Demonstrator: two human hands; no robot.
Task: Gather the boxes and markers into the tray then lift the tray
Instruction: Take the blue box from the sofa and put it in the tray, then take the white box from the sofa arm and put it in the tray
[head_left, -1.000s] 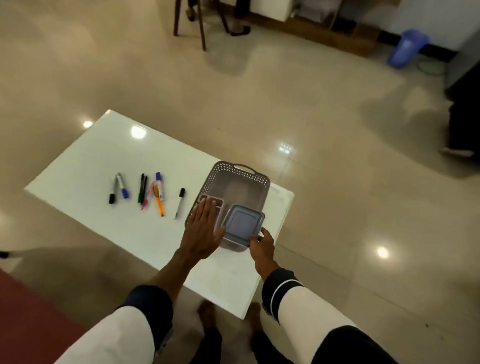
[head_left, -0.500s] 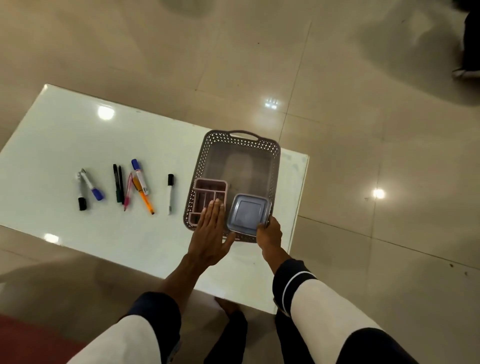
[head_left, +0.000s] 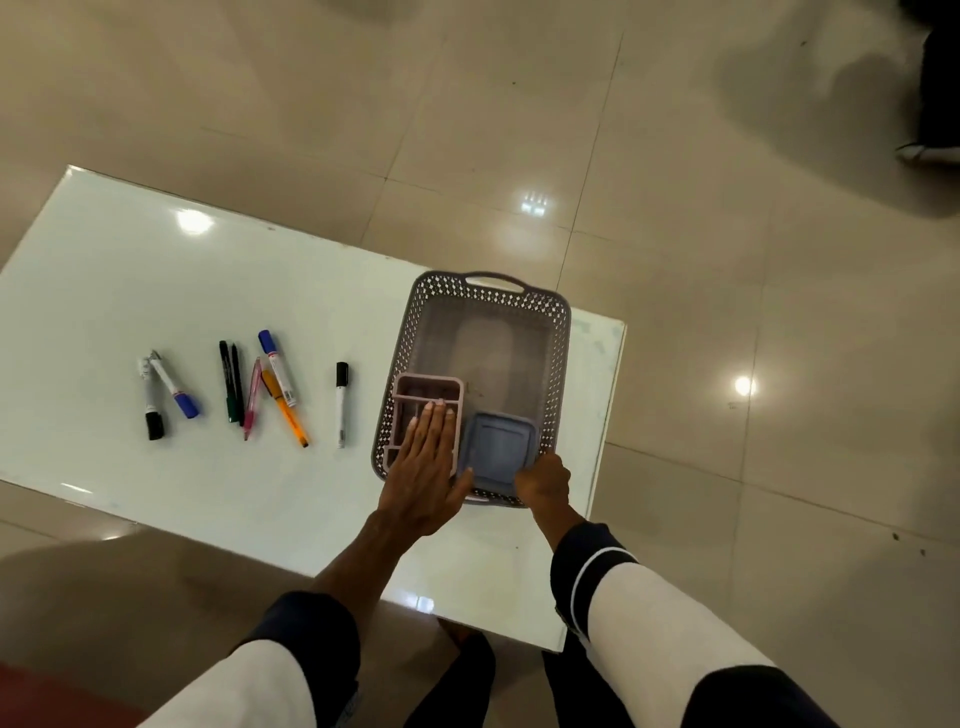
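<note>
A white counter (head_left: 130, 291) crosses the middle of the frame, seen from above. At its right end sits a grey perforated tray (head_left: 400, 343), its long axis running up the frame, away from the person. Two boxes already lie in the tray's lower end: a pink divided box (head_left: 410, 395) on the left and a blue-grey lidded box (head_left: 496, 447) on the right, side by side. The left hand (head_left: 423, 478) rests flat on the pink box with its fingers straight. The right hand (head_left: 543, 480) curls over the lower right corner of the lidded box at the tray's rim. The markers (head_left: 249, 387) lie loose at centre left, well apart from the tray, mostly pointing up the frame. The left hand is nearer them, so a leftward reach seems likely next.
</note>
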